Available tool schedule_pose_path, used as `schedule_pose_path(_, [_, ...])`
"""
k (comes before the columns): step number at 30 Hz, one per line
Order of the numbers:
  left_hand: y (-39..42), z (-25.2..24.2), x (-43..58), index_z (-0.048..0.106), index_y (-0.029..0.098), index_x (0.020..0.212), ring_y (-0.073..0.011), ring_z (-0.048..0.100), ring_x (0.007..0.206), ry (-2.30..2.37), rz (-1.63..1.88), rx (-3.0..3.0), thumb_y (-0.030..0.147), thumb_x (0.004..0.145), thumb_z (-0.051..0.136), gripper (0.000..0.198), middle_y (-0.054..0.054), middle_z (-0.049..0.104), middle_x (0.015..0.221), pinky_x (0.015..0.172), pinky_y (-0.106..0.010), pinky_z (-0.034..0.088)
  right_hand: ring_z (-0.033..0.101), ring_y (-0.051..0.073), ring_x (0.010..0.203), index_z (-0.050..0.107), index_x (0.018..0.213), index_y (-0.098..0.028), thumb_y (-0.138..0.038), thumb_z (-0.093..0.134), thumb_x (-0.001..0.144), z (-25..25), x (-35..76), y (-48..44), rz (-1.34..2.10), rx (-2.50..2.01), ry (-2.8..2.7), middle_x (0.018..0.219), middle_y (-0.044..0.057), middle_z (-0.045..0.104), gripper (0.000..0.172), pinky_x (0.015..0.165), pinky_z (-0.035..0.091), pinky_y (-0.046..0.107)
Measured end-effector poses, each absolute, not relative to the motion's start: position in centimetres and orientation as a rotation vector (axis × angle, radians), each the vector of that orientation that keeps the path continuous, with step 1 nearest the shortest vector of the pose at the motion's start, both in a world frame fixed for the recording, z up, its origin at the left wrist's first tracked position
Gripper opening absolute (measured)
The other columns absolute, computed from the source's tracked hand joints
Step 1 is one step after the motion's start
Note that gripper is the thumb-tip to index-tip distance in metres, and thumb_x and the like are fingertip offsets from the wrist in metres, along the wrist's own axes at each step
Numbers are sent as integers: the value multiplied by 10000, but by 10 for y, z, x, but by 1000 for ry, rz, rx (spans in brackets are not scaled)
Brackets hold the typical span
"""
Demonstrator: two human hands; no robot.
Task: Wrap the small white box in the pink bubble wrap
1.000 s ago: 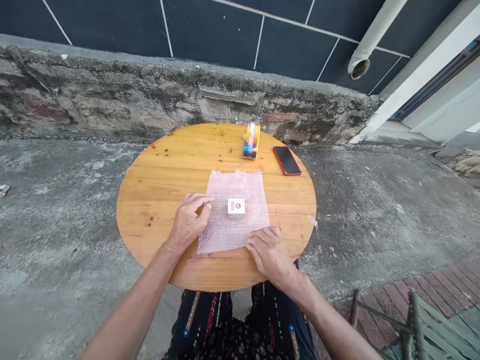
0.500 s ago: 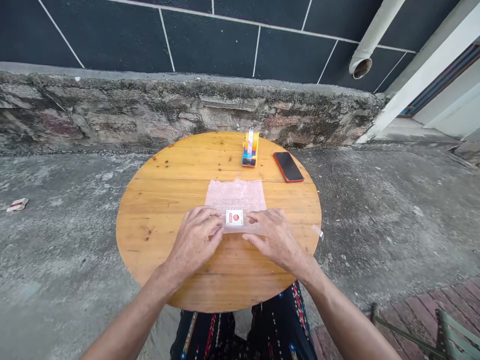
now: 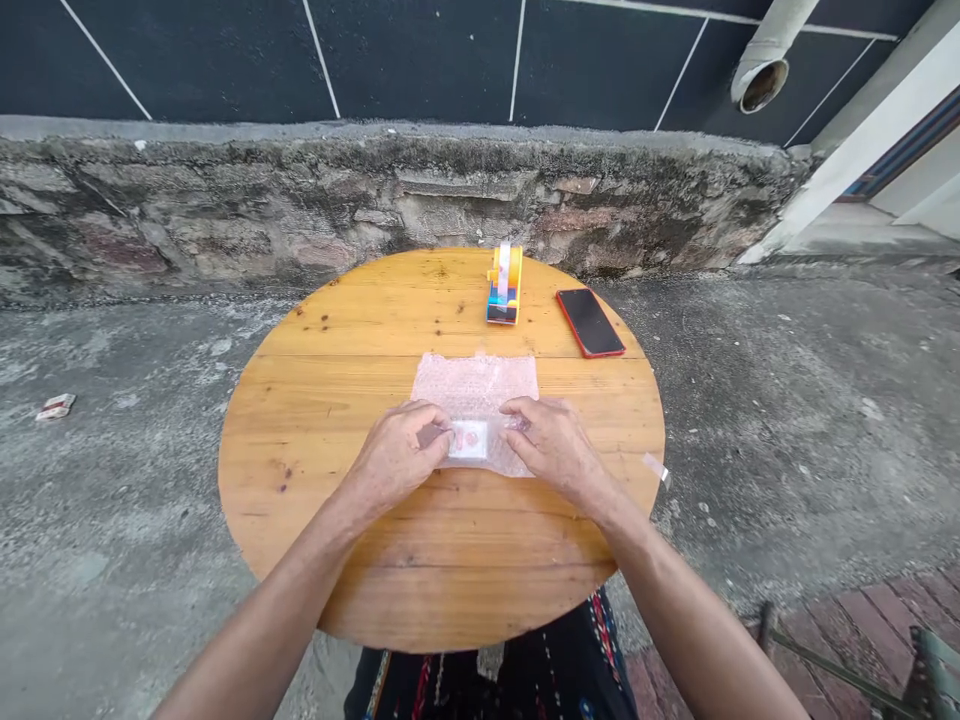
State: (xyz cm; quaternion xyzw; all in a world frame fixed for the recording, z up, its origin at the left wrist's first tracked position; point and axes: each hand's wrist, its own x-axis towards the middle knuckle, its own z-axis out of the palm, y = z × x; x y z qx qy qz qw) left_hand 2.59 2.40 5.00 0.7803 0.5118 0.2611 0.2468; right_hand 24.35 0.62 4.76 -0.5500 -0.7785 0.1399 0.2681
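A sheet of pinkish bubble wrap (image 3: 480,382) lies on the round wooden table (image 3: 315,380). Near its front edge is a small white box with red print (image 3: 469,440), now seen hazily through a layer of the wrap folded over it. My left hand (image 3: 401,445) pinches the wrap at the box's left end, thumb and forefinger together. On the other side, my right hand (image 3: 551,445) pinches the wrap just right of the box, its fingers curled.
A yellow and blue tape dispenser (image 3: 504,285) stands at the table's back. Right of it lies a red-edged phone (image 3: 590,322). A strip of clear tape (image 3: 655,468) hangs off the right table edge. Behind the table runs a low stone wall (image 3: 300,215).
The front edge of the bubble wrap has been folded up over the white box, which was uncovered before. Both hands have closed from loose, spread fingers to pinches. The view has shifted slightly.
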Motion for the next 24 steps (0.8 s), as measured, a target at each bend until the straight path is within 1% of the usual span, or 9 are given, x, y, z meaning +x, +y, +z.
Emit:
schedule_pose_path(4, [22, 46, 24, 627, 205, 806, -172, 605, 807, 1375, 728, 2071, 223, 799, 557, 73, -2, 671, 875, 726, -292, 449, 645, 182, 798, 644, 998, -174, -175, 624, 810, 47, 248, 2, 504, -1453, -2039, 879, 42, 715, 189, 816, 437, 351])
schedule_pose_path(7, [13, 49, 17, 619, 209, 799, -187, 603, 937, 1282, 766, 2172, 182, 810, 543, 82, -14, 671, 996, 823, -321, 442, 637, 157, 772, 652, 959, -192, -257, 619, 839, 60, 258, -9, 697, -1344, -2005, 834, 12, 705, 140, 748, 457, 299])
schedule_pose_path(10, [-3, 53, 7, 615, 210, 799, -223, 561, 1072, 1220, 791, 2390, 166, 816, 559, 73, -37, 637, 1128, 908, -382, 403, 632, 132, 758, 655, 963, -213, -341, 513, 922, 75, 269, -16, 929, -1270, -1970, 837, -6, 694, 196, 667, 464, 251])
schedule_pose_path(12, [-15, 53, 3, 625, 212, 870, -244, 538, 1108, 1202, 808, 2519, 157, 815, 583, 89, -55, 620, 1164, 925, -414, 387, 633, 135, 788, 654, 958, -213, -331, 503, 929, 80, 270, -14, 865, -1303, -1953, 868, -1, 693, 194, 695, 471, 259])
schedule_pose_path(14, [-25, 51, 3, 626, 206, 937, -253, 527, 1109, 1183, 814, 2603, 126, 813, 593, 151, -69, 616, 1166, 937, -437, 376, 632, 158, 895, 648, 975, -209, -291, 577, 881, 79, 263, -8, 721, -1285, -2012, 951, 18, 693, 144, 804, 476, 298])
schedule_pose_path(16, [-32, 48, 5, 627, 190, 926, -252, 525, 1092, 1159, 810, 2636, 92, 818, 584, 152, -74, 624, 1131, 954, -458, 364, 588, 193, 1062, 624, 1072, -213, -243, 635, 825, 72, 250, -1, 607, -1195, -2169, 1127, 49, 657, 250, 936, 441, 362])
schedule_pose_path(18, [-37, 45, 8, 624, 175, 861, -246, 529, 1064, 1143, 814, 2622, 78, 832, 565, 116, -72, 634, 1080, 954, -465, 365, 522, 226, 1173, 567, 1201, -214, -209, 652, 788, 65, 236, 4, 511, -1152, -2335, 1271, 73, 587, 422, 996, 399, 414])
schedule_pose_path(21, [-42, 41, 11, 614, 167, 820, -232, 531, 1039, 1126, 846, 2567, 78, 846, 553, 111, -62, 637, 1041, 943, -459, 371, 521, 256, 1159, 501, 1292, -187, -172, 633, 772, 56, 220, 7, 399, -1188, -2486, 1276, 97, 583, 537, 986, 388, 438])
schedule_pose_path(24, [-45, 38, 10, 607, 166, 824, -224, 525, 1032, 1117, 865, 2530, 77, 849, 548, 109, -53, 635, 1028, 941, -456, 368, 562, 255, 1088, 497, 1288, -167, -143, 588, 786, 53, 216, 9, 337, -1244, -2507, 1196, 100, 634, 511, 956, 390, 425])
